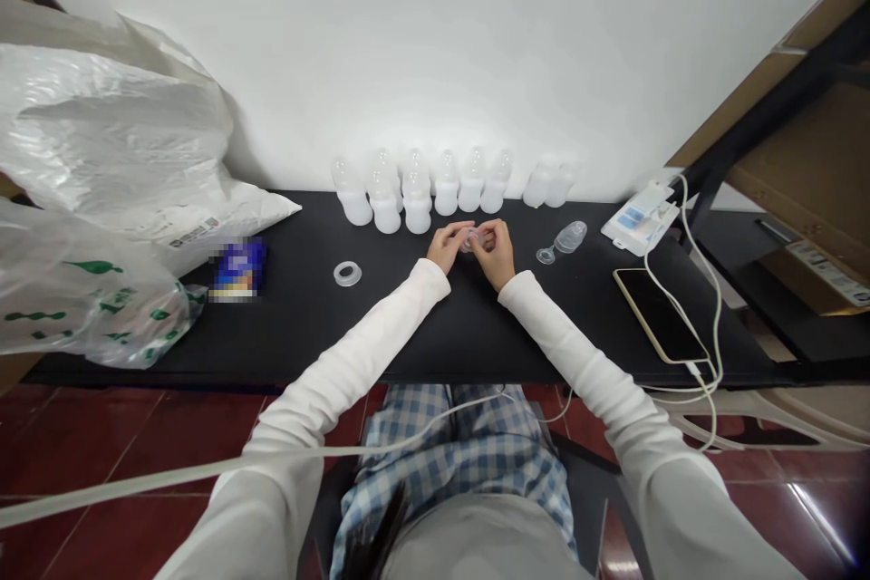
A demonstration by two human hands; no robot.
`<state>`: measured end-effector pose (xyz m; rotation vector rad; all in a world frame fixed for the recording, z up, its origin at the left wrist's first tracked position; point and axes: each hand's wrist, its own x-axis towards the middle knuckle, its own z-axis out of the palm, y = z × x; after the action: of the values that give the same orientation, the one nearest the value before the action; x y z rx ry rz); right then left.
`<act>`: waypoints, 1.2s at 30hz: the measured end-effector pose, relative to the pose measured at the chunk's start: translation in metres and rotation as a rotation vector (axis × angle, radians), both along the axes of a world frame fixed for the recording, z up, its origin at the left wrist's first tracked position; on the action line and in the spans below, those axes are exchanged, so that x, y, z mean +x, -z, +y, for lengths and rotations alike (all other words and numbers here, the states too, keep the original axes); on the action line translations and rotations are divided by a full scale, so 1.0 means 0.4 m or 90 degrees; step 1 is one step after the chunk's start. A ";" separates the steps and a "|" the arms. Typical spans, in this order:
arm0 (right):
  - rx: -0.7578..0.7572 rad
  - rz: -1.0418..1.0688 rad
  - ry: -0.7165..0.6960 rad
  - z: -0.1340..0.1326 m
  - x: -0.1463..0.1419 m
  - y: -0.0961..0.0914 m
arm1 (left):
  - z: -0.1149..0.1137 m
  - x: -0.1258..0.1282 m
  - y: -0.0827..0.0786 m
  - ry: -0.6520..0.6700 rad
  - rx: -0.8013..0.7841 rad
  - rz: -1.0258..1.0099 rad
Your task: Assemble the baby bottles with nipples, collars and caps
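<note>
Clear silicone piece point(472, 241) is sitting between my hands, held just above the middle of the black table point(381, 326); my fingers hide most of it, so I cannot identify it fully. I am pinching it with the fingertips of my left hand point(445, 246) and right hand point(494, 252), both curled and neither released, apparently because so small a part needs both for control. Frosted baby bottles point(416, 199) are standing in a row at 12 o'clock, seemingly grouped against the wall point(435, 63). A translucent ring point(347, 273) is lying at 9 o'clock, and a clear silicone teat point(561, 243) is lying at 3 o'clock.
</note>
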<state>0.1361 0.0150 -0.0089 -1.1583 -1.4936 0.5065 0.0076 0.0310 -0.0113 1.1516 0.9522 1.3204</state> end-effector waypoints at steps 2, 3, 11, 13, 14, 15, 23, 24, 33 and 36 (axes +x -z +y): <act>-0.016 0.045 -0.010 0.007 0.005 0.009 | 0.003 0.003 0.011 -0.042 -0.005 -0.006; -0.021 0.061 -0.014 0.010 0.006 0.012 | 0.005 0.004 0.016 -0.067 -0.009 -0.006; -0.092 0.146 -0.092 0.018 0.001 0.018 | 0.014 -0.001 0.010 -0.052 -0.034 -0.109; -0.116 0.165 -0.124 0.019 0.003 0.017 | 0.012 -0.006 0.003 -0.018 -0.031 -0.104; -0.121 0.171 -0.135 0.020 0.005 0.015 | 0.011 -0.009 0.001 -0.005 -0.027 -0.089; -0.121 0.175 -0.139 0.020 0.007 0.014 | 0.010 -0.011 0.000 0.005 -0.022 -0.069; -0.100 0.097 -0.089 0.020 0.027 0.011 | 0.021 -0.010 0.028 -0.036 -0.025 0.021; -0.101 0.085 -0.092 0.020 0.027 0.011 | 0.022 -0.009 0.032 -0.050 -0.027 0.029; -0.106 0.081 -0.103 0.024 0.016 0.017 | 0.020 -0.009 0.036 -0.095 0.004 0.077; -0.117 0.130 -0.124 0.024 0.009 0.018 | 0.013 -0.005 0.030 -0.102 0.023 0.086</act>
<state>0.1396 0.0247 -0.0162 -1.0702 -1.4097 0.8836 0.0056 0.0362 -0.0231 1.2250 1.1423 1.4053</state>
